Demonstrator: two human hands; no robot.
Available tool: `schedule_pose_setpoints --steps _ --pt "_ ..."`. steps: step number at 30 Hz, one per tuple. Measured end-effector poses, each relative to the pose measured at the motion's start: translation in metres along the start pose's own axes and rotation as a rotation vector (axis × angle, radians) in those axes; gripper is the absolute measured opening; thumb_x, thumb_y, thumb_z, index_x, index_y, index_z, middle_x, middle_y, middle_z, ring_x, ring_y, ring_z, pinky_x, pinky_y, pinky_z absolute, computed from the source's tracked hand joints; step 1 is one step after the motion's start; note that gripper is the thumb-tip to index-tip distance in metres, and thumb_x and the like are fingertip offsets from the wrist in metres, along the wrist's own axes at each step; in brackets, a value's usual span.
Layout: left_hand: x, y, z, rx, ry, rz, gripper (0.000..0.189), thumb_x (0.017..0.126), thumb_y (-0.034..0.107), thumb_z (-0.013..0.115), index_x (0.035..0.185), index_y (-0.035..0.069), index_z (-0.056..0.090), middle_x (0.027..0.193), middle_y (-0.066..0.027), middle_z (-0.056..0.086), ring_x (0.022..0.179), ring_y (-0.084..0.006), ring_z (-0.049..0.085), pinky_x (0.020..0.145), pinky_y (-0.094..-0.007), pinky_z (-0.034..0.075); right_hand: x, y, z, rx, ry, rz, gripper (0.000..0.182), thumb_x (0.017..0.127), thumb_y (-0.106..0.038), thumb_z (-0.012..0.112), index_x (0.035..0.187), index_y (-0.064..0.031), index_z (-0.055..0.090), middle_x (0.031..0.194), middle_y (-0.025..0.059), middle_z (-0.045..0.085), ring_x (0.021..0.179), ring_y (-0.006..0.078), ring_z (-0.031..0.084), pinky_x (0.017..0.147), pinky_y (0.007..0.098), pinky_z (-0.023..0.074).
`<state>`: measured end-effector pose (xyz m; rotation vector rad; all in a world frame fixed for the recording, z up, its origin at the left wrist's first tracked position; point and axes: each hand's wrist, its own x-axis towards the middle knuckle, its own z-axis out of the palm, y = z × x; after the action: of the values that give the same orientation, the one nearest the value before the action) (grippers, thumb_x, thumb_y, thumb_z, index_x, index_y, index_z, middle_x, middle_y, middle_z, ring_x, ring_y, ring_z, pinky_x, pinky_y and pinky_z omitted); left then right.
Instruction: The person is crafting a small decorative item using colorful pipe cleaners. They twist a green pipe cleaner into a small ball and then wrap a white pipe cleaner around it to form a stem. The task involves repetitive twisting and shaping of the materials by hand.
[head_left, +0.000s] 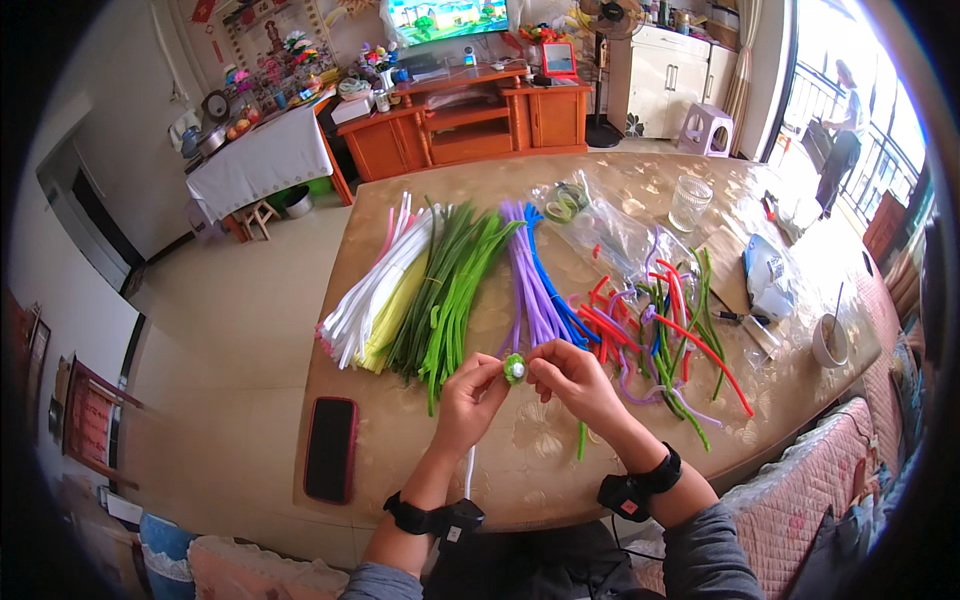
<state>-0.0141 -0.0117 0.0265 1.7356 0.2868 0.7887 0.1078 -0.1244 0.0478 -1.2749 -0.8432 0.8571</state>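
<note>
Between the fingertips of my left hand (472, 397) is a small rolled green and white pipe-cleaner piece (514, 369). My right hand (574, 379) is at the piece's right side, thumb and fingers pinched close together; whether it grips anything is too small to tell. A white stem (470, 472) shows below my left hand. Beyond my hands lie bundles of white (390, 281), dark green (431, 289), light green (469, 289), purple (529, 277) and blue pipe cleaners (559, 300). Loose red, purple and green pipe cleaners (675, 337) lie tangled to the right.
A phone (331, 450) lies at the table's left edge. A glass (689, 203), a clear plastic bag (600, 225), a blue and white packet (768, 277) and a bowl (830, 340) stand or lie on the right. A person (844, 139) stands near the balcony railing.
</note>
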Motion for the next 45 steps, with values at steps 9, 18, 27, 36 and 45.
schedule_pose_setpoints --steps 9,18,27,36,45 --pt "0.001 -0.005 0.002 0.408 0.069 0.21 0.016 0.073 -0.001 0.061 0.088 0.002 0.063 0.079 -0.0055 0.053 0.064 -0.0104 0.05 0.057 -0.0215 0.039 -0.001 0.003 0.002 0.013 -0.054 -0.017 0.022 0.085 -0.016 0.055 0.1 -0.0004 0.052 0.079 -0.0002 0.055 0.067 0.0048 0.051 0.059 0.0196 0.0433" --pt "0.001 0.006 0.001 -0.151 -0.002 -0.202 0.021 0.079 0.007 0.059 0.099 0.001 0.058 0.081 -0.0019 0.057 0.067 -0.0078 0.054 0.063 -0.0201 0.045 0.004 0.012 -0.008 -0.077 -0.021 0.004 0.021 0.082 -0.018 0.058 0.092 0.0004 0.055 0.072 0.0007 0.055 0.062 0.0058 0.051 0.054 0.0212 0.0444" --pt "0.0 0.0 0.002 -0.221 -0.006 -0.278 0.017 0.084 0.011 0.056 0.093 -0.004 0.057 0.08 -0.0048 0.061 0.068 -0.0113 0.06 0.063 -0.0214 0.049 0.003 0.008 -0.007 -0.106 -0.018 0.05 0.016 0.083 -0.013 0.057 0.091 0.0005 0.055 0.071 -0.0006 0.056 0.061 0.0046 0.052 0.055 0.0189 0.0434" --pt "-0.002 -0.003 0.008 -0.194 0.038 -0.263 0.012 0.083 0.008 0.055 0.088 -0.002 0.056 0.077 -0.0061 0.061 0.066 -0.0135 0.062 0.062 -0.0227 0.05 -0.001 0.017 0.004 -0.326 0.144 -0.094 0.014 0.077 -0.009 0.059 0.079 0.0022 0.052 0.062 0.0031 0.054 0.057 0.0065 0.05 0.051 0.0232 0.0418" --pt "-0.001 0.005 0.005 -0.126 0.027 -0.224 0.011 0.084 0.009 0.054 0.087 -0.001 0.054 0.072 -0.0055 0.06 0.06 -0.0128 0.061 0.056 -0.0217 0.05 -0.001 0.013 0.01 -0.179 0.148 -0.038 0.012 0.08 -0.009 0.056 0.086 0.0018 0.053 0.067 0.0034 0.056 0.057 0.007 0.051 0.052 0.0223 0.0424"
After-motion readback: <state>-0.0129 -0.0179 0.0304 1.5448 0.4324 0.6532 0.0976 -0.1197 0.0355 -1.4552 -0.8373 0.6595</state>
